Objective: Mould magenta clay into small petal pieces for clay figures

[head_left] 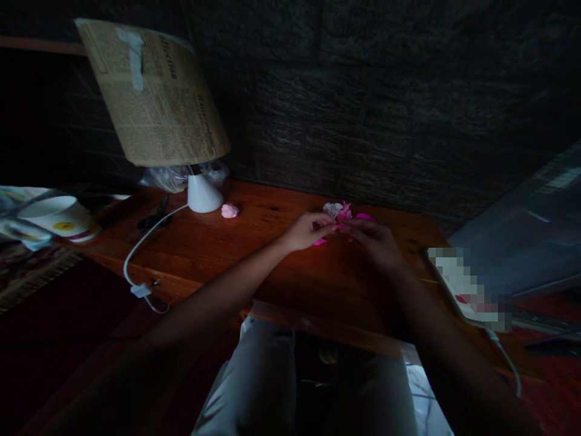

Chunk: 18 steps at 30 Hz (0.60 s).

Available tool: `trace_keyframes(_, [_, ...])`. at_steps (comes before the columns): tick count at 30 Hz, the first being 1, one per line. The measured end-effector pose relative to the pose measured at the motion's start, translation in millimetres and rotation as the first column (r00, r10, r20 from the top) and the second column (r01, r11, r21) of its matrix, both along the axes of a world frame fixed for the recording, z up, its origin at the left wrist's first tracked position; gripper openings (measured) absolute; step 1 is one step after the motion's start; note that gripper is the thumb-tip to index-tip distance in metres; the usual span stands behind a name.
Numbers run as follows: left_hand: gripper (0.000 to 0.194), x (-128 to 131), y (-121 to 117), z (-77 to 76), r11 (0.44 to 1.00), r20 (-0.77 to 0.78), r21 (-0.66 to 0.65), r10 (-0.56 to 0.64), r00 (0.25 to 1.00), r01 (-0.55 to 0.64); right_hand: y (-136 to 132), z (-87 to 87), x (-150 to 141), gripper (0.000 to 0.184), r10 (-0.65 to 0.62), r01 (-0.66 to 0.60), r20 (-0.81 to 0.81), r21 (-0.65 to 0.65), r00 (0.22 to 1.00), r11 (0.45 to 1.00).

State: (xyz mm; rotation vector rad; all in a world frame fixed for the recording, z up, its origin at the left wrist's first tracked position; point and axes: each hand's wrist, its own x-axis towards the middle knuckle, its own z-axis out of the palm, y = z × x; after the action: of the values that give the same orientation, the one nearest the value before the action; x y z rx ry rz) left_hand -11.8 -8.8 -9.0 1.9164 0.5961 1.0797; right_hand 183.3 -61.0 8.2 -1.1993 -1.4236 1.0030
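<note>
My left hand [307,232] and my right hand [376,243] meet over the wooden table [254,242], fingertips pinched together on a small bright pink piece [338,226]. Its material is too small and dim to make out. Just behind the fingers lie a whitish crumpled piece [332,209] and a pink crumpled piece [345,211]. A magenta piece [364,217] shows beyond my right hand, and another magenta bit [320,241] lies below my left fingers. Farther left, a pale pink lump [229,211] rests by the lamp base.
A lamp with a newsprint shade [158,103] stands at the back left, its white cord [129,257] hanging over the front edge. Scissors [154,219] and a paper cup [59,217] are left of it. A blurred-out device [467,287] lies at the right edge. A dark wall [340,121] rises behind.
</note>
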Motion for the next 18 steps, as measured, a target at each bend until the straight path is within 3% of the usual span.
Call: trace_keyframes(18, [0.016,0.3,3.6,0.1,0.998,0.104,-0.058,0.034,0.994,-0.028,-1.0,4.1,-1.5,0.032,0.064,-0.069,0.081,0.066,0.995,0.995])
